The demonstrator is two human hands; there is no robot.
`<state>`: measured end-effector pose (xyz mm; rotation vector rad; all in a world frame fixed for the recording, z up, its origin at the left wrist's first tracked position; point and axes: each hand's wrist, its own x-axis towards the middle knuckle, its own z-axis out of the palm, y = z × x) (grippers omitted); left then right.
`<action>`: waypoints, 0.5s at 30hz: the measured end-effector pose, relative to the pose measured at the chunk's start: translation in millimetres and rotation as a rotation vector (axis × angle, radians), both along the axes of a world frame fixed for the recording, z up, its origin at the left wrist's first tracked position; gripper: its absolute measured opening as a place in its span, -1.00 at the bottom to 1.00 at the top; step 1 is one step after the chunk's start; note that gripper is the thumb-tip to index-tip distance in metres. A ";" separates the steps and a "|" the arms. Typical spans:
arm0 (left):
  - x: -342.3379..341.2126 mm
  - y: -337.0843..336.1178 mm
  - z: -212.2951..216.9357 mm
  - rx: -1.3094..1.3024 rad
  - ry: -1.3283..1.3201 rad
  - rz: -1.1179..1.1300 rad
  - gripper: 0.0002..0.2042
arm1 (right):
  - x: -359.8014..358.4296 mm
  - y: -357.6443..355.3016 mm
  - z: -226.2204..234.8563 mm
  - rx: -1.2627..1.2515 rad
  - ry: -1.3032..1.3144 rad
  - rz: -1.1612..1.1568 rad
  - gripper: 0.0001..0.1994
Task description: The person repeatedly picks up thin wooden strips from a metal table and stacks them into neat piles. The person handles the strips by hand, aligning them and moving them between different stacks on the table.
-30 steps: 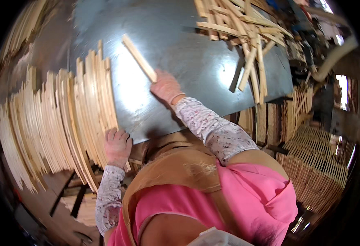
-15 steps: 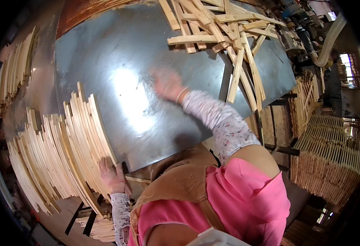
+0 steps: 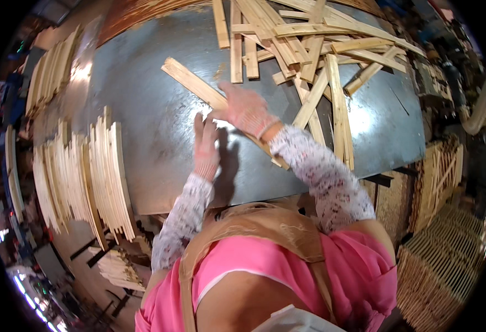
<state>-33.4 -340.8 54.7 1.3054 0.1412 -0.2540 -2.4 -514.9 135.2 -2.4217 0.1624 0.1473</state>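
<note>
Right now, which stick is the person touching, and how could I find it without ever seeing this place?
Start at the big grey metal table. Near its middle, one long flat wooden slat lies slanted by itself, apart from the jumbled heap of slats at the far edge. It is the only one lying under the right hand, with the left hand beside it.

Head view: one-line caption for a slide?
Gloved right hand rests on a long wooden slat on a metal table, left hand beside it.

Glossy grey metal tabletop (image 3: 160, 166), cluttered workshop floor.
</note>
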 end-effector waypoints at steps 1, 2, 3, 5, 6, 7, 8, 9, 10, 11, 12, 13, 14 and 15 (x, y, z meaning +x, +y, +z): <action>14.8 -18.7 8.2 -0.070 0.035 -0.029 -0.63 | -9.7 2.1 -4.7 0.040 0.113 -0.055 -0.29; 29.7 -38.0 14.7 -0.138 0.075 -0.056 -0.63 | -26.8 4.4 -2.0 0.077 0.131 -0.130 -0.31; 38.5 -46.9 16.2 -0.160 0.079 -0.134 -0.62 | -46.0 5.6 -1.2 0.118 0.151 -0.197 -0.34; 34.5 -77.6 26.8 -0.201 0.189 -0.157 -0.69 | -82.7 -12.5 -8.0 0.299 0.033 -0.254 -0.38; 29.1 -88.7 29.3 -0.282 0.211 -0.210 -0.72 | -103.9 -22.0 -14.5 0.386 -0.028 -0.292 -0.41; 23.5 -101.6 37.2 -0.268 0.197 -0.315 -0.74 | -131.9 -31.4 -24.3 0.468 -0.033 -0.314 -0.43; 20.6 -110.4 31.1 -0.347 0.223 -0.342 -0.74 | -157.4 -35.1 -35.0 0.554 -0.049 -0.333 -0.46; 20.4 -126.2 24.7 -0.434 0.247 -0.382 -0.73 | -181.2 -41.2 -47.3 0.630 -0.081 -0.358 -0.48; 14.0 -144.9 28.1 -0.515 0.279 -0.414 -0.73 | -217.2 -45.3 -60.1 0.646 -0.018 -0.430 -0.52; 2.4 -163.1 29.3 -0.585 0.318 -0.447 -0.72 | -254.6 -43.8 -74.4 0.674 0.042 -0.507 -0.57; -4.3 -178.7 19.2 -0.545 0.293 -0.527 -0.71 | -279.5 -39.2 -82.0 0.737 0.023 -0.590 -0.58; -19.4 -192.4 21.1 -0.532 0.310 -0.694 -0.65 | -307.9 -37.3 -87.6 0.794 0.001 -0.684 -0.59; -39.1 -201.9 34.8 -0.336 0.257 -0.787 -0.60 | -336.9 -37.2 -89.9 0.852 -0.022 -0.776 -0.60; -58.5 -208.9 44.9 -0.148 0.186 -0.876 -0.54 | -360.6 -42.7 -90.3 0.836 -0.120 -0.935 -0.62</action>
